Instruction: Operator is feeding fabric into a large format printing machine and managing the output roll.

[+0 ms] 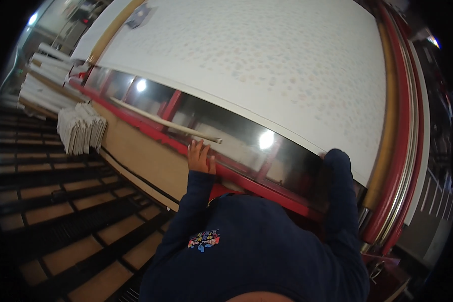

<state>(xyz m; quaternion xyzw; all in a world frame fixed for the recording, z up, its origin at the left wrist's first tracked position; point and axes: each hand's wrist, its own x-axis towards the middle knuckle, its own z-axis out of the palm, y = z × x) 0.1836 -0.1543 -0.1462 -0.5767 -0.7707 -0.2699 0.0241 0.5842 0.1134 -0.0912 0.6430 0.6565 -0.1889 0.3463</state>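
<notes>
One pale rod (166,122), perhaps hollow, lengthwise toward upper-left

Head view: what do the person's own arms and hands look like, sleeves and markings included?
Both the left sleeve and right sleeve are long, plain dark navy, matching the top, which bears a small multicoloured print. The left hand is ungloved. The right hand is mostly hidden, so its details can't be told.

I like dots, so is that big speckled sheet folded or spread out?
Spread out: the speckled sheet lies wide, its dotted surface showing, no fold in view.
</notes>
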